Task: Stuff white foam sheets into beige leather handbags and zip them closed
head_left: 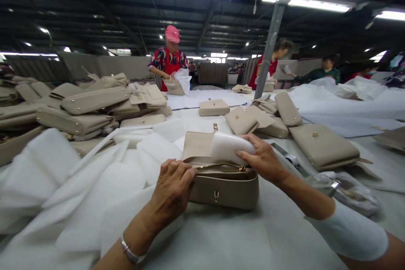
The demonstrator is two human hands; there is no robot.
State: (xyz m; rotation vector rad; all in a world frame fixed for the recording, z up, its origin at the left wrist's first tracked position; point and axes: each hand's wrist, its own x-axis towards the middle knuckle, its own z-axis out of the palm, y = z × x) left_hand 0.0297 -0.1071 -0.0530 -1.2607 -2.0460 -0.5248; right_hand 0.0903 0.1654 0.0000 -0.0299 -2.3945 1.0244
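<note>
A beige handbag stands on the table in front of me, its flap folded back and its zipped mouth facing up. My left hand grips the bag's left end, fingers bent over the rim beside the gold zip. In my right hand a folded white foam sheet is pinched between thumb and fingers. The sheet is held above the opening, in front of the flap. A gold clasp sits on the bag's front, and the zip pull lies at the right end.
White foam sheets spread over the table at my left, below heaped beige bags. More bags lie at the right, near a grey-green tool and a clear plastic bundle. A metal post rises behind. Co-workers stand across the table.
</note>
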